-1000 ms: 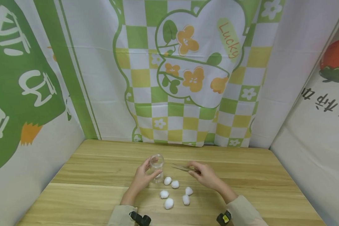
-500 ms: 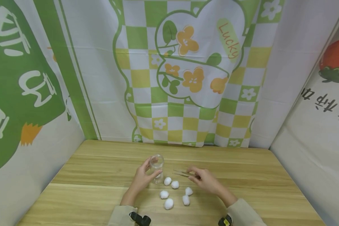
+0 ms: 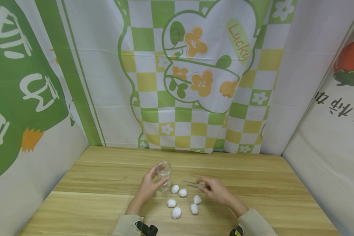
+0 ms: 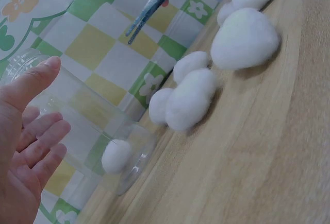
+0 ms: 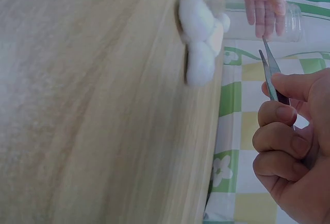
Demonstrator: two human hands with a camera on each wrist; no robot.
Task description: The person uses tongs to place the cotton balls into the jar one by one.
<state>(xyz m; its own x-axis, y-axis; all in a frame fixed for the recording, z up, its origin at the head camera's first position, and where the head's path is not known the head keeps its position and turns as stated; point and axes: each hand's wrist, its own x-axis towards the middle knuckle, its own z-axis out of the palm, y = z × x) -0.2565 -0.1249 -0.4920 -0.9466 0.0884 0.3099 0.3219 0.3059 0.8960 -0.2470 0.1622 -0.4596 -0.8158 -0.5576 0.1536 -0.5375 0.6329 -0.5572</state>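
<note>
Head view: our left hand (image 3: pixel 149 184) is grasping a clear jar (image 3: pixel 163 177), our right hand (image 3: pixel 217 190) empty tweezers (image 3: pixel 197 185); we're likely loading cotton balls (image 3: pixel 176 213), next needing one nipped off the bench (image 3: pixel 242 170).

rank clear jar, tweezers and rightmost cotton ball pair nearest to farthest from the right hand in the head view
1. Tweezers: gripped in the right hand
2. Rightmost cotton ball pair: on the table, slightly left
3. Clear jar: farther left, in left hand

Wood-grain tbl (image 3: pixel 112 180) | 6 wht cotton balls (image 3: pixel 176 213), loose grp | clr jar (image 3: pixel 164 175), upright, nr balls
</note>
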